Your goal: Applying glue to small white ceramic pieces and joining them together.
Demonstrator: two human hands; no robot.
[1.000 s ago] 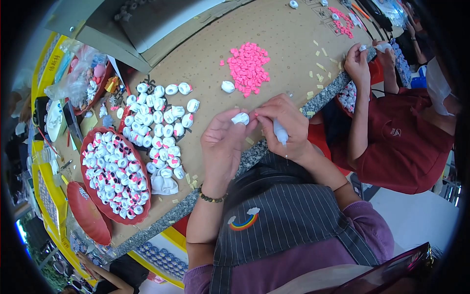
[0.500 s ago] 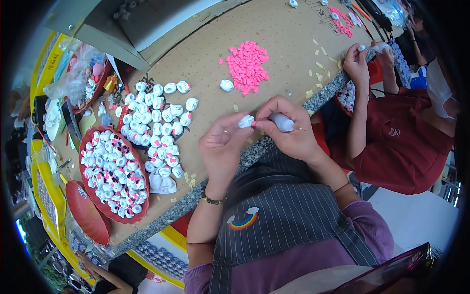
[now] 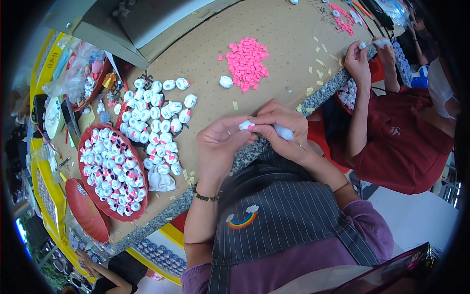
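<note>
My left hand (image 3: 220,139) pinches a small white rounded piece (image 3: 245,126) with a pink part on its near right side. Against that piece press the fingertips of my right hand (image 3: 284,125). Tucked in the right palm is a small translucent squeeze bottle (image 3: 283,132) with a thin metal tip pointing back toward my wrist. Beyond my hands lies a pile of small pink pieces (image 3: 247,63), with one plain white piece (image 3: 225,82) beside it. Several white pieces with pink parts (image 3: 156,126) stand in a group to the left.
A red scalloped tray (image 3: 142,206) heaped with similar pieces sits at left, an emptier red dish (image 3: 88,210) beside it. A grey box (image 3: 117,44) stands at the back. At right, a co-worker in a maroon shirt (image 3: 396,142) holds a white piece. Yellowish scraps (image 3: 320,62) dot the table.
My right fingertips have moved onto the top of the white piece, and the piece has turned so its pink part faces nearer. The bottle has shifted slightly in the right palm.
</note>
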